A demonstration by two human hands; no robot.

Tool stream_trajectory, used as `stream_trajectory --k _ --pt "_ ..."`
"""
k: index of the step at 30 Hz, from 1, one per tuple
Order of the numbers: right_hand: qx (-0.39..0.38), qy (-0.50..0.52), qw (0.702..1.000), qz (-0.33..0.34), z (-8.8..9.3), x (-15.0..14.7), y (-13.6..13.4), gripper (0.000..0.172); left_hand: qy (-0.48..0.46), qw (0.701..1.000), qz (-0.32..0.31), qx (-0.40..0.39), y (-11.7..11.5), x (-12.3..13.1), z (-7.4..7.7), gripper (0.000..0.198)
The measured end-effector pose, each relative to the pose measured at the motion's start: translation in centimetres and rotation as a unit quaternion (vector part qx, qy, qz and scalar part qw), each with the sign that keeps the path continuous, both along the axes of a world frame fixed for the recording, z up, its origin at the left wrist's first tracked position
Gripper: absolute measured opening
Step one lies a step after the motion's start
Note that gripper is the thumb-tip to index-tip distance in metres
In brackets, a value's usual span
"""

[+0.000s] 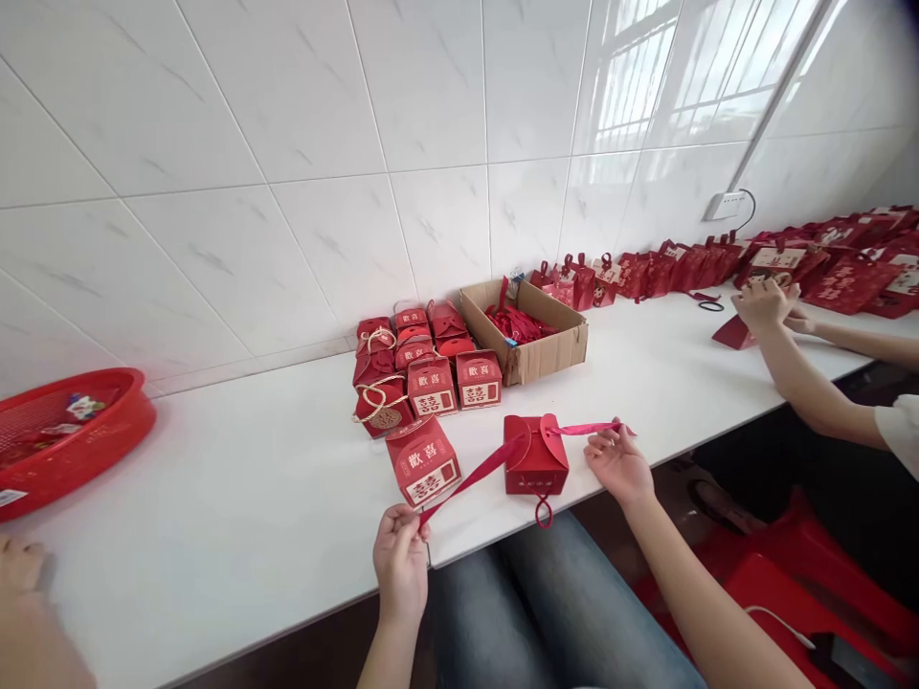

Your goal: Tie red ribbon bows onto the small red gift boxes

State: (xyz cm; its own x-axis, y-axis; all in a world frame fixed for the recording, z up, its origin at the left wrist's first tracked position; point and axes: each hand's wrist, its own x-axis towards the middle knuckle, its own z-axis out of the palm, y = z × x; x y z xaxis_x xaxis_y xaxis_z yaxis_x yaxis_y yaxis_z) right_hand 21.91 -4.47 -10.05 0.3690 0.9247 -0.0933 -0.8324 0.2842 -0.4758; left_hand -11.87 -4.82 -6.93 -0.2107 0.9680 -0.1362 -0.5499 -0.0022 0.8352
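Observation:
A small red gift box (pixel 535 464) sits near the table's front edge, its rounded flaps folded together on top. A red ribbon (pixel 482 471) runs through the flaps and stretches out to both sides. My left hand (pixel 400 555) pinches one ribbon end at the lower left, while my right hand (pixel 621 464) pinches the other end to the right of the box. A dark red cord loop (pixel 544 512) hangs from the box's front over the table edge. Just left of it lies another red box (pixel 423 461) with pale Chinese characters.
Several red boxes (pixel 434 385) stand grouped by the wall, beside a cardboard box (pixel 547 358) of red ribbons. A red plastic basket (pixel 119 421) is at far left. Red gift bags (pixel 661 276) line the wall. Co-workers' hands (pixel 767 306) show at right and a person's hand (pixel 20 565) at left.

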Motion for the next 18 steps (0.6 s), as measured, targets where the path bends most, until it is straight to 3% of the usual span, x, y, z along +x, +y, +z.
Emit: stream_trajectory --k 8,18 --pt "0.006 0.07 0.997 -0.02 0.1 -0.3 0.0 0.004 -0.151 0.986 0.048 -0.056 0.9 -1.0 -0.3 0.027" --pt "-0.03 0.102 0.994 -0.024 -0.3 -0.4 0.5 0.005 -0.174 0.981 0.049 -0.071 0.5 -1.4 -0.3 0.025"
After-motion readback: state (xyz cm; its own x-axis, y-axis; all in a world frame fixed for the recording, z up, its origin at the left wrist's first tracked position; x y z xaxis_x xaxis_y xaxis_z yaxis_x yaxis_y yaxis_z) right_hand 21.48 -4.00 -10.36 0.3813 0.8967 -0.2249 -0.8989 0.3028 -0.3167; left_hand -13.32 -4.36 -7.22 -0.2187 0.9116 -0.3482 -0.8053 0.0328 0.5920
